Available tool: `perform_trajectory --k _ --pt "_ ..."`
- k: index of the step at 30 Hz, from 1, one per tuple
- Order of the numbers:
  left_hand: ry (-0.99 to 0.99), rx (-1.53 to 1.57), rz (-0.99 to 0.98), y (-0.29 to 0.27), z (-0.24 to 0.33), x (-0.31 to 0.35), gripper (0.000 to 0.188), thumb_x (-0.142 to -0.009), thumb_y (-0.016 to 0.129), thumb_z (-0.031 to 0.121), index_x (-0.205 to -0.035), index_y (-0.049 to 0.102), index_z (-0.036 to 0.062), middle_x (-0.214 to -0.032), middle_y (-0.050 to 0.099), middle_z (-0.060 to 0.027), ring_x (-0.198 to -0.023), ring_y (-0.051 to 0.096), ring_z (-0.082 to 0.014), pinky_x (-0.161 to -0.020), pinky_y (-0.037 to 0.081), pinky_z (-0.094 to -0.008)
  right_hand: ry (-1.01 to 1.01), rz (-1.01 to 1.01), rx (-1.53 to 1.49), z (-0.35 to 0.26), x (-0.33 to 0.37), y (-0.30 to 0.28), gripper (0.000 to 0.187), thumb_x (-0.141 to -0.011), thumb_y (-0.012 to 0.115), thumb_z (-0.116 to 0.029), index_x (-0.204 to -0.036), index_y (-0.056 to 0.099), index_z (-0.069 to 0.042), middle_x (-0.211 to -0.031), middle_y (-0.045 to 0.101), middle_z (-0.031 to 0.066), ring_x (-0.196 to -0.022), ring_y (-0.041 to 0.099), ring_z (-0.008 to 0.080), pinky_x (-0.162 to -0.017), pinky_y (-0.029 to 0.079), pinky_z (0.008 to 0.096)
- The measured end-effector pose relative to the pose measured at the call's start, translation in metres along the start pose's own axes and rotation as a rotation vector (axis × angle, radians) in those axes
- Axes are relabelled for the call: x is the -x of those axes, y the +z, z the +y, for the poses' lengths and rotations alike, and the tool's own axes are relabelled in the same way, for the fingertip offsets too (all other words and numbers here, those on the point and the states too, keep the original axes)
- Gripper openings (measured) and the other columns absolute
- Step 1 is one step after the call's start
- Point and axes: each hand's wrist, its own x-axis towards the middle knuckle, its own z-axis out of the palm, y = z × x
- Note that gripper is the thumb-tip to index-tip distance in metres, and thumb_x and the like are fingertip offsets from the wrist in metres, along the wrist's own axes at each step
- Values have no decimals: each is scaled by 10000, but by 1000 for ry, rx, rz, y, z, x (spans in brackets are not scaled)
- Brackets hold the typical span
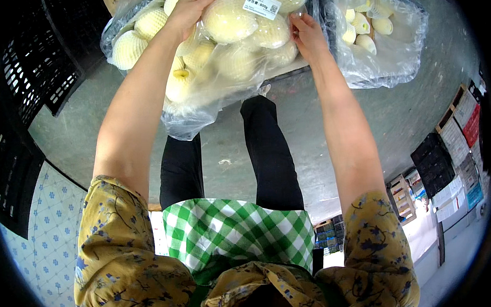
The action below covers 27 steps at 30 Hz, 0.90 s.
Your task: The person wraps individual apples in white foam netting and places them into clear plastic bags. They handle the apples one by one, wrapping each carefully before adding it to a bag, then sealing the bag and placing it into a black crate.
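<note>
A clear plastic pack (pixel 227 25) of pale yellow, oval fruits lies over a larger plastic-lined box at the top of the head view. A white printed label (pixel 262 5) sits on its upper side. My left hand (pixel 189 14) is closed on the pack's left edge, fingertips pinching the film. At the right edge, my right hand (pixel 309 36) pinches the film between thumb and fingers. Under and beside the pack, more pale fruits in foam nets (pixel 129 49) fill the box. The loose plastic liner (pixel 190 123) hangs over its near side.
To the right stands a second plastic-lined box (pixel 401 56) with several smaller pale fruits. Black plastic crates (pixel 64 84) are stacked at the left. Another black crate (pixel 433 166) and papers are at the far right. Grey floor (pixel 224 154) shows around my legs.
</note>
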Motion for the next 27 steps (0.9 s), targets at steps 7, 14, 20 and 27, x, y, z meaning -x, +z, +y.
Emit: perform_trajectory --k 7,14,20,27 --pt "-68 184 50 20 21 98 293 -910 545 204 -1126 515 10 -981 628 -97 -869 626 -159 -727 551 -295 -52 31 193 -53 93 12 131 -865 550 -117 -791 552 -9 -670 527 5 -592 461 80 -545 373 241" --pt "-189 840 -141 37 60 237 624 -828 643 367 -1291 434 4 -1191 566 -189 -1049 598 -258 -863 521 -391 -12 -160 200 -143 226 42 96 -874 562 -111 -850 549 -19 -731 522 -18 -657 444 56 -602 373 208" --pt "51 1216 -391 43 133 319 684 -828 633 381 -1338 372 7 -1283 493 -205 -1152 522 -322 -948 452 -469 -147 -339 -200 -260 302 83 270 -831 598 -112 -1076 548 -10 -1021 577 68 -914 540 151 -805 448 293" --pt "476 1290 -277 48 211 407 709 -829 625 414 -1359 350 33 -1331 454 -178 -1193 483 -323 -979 421 -467 -149 -604 -187 -263 408 156 434 -785 642 -159 -1164 495 -5 -1097 570 125 -1055 542 232 -884 464 384"
